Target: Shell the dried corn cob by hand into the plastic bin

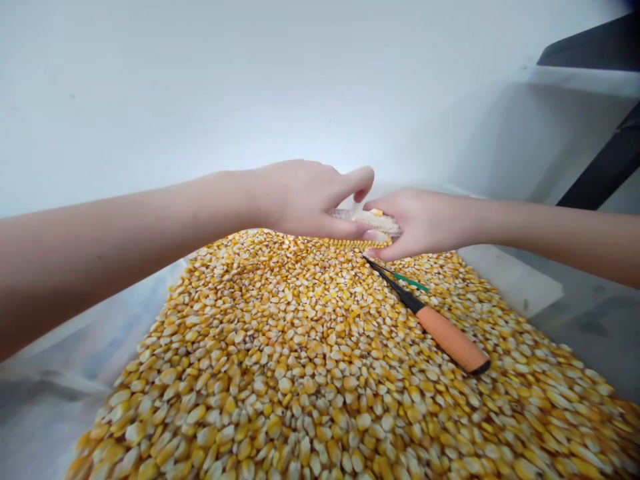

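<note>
Countless yellow corn kernels (310, 360) heaped across the near and middle of a white table (505, 280). Just beyond, an orange-handled tool (430, 320), long axis running from near-right handle to far-left tip, nearer the right hand (425, 223). At the heap's far edge, left hand (305, 197) and right hand cupped together around a pale stripped cob (367, 219), thumbs pressing.

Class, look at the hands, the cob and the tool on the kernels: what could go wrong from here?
1. The tool lies loose on the kernel pile, its dark pointed end close under the right hand; a finger might get pricked.
2. The left hand and right hand share one pale cob; it may slip.
</note>
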The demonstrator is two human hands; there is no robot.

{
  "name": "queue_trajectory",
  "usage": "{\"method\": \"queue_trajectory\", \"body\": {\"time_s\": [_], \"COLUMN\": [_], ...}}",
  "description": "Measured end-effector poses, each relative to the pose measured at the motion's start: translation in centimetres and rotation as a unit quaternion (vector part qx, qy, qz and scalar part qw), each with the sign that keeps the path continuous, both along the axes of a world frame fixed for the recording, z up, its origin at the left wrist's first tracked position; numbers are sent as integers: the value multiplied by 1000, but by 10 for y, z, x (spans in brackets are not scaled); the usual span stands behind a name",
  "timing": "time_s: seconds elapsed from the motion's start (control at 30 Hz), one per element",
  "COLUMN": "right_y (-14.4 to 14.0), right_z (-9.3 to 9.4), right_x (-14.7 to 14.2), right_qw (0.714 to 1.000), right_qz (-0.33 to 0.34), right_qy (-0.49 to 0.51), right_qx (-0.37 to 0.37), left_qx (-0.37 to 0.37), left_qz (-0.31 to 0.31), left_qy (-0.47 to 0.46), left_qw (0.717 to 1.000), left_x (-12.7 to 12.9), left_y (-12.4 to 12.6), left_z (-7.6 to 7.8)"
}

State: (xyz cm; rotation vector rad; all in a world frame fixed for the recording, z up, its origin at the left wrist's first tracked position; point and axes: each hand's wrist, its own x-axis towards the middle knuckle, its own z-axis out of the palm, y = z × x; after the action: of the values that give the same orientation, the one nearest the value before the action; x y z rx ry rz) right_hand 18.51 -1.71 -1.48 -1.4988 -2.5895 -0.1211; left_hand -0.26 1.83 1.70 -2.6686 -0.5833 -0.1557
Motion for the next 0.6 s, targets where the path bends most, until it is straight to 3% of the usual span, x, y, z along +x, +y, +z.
{"method": "queue_trajectory", "body": {"time_s": [0.2, 0.6], "right_y": [1, 4], "right_z": [1, 0], "right_x": [1, 1], "right_qw": [1000, 997], "right_qz": [22, 20], "right_qy": [-10, -52], "right_qx": [15, 45], "left_qx": [-111, -102], "left_qz": [-8, -21], "left_qy": [35, 40], "left_qw": [993, 994], "left_x": [4, 5], "left_y": [-5, -8], "left_z": [-2, -3]}}
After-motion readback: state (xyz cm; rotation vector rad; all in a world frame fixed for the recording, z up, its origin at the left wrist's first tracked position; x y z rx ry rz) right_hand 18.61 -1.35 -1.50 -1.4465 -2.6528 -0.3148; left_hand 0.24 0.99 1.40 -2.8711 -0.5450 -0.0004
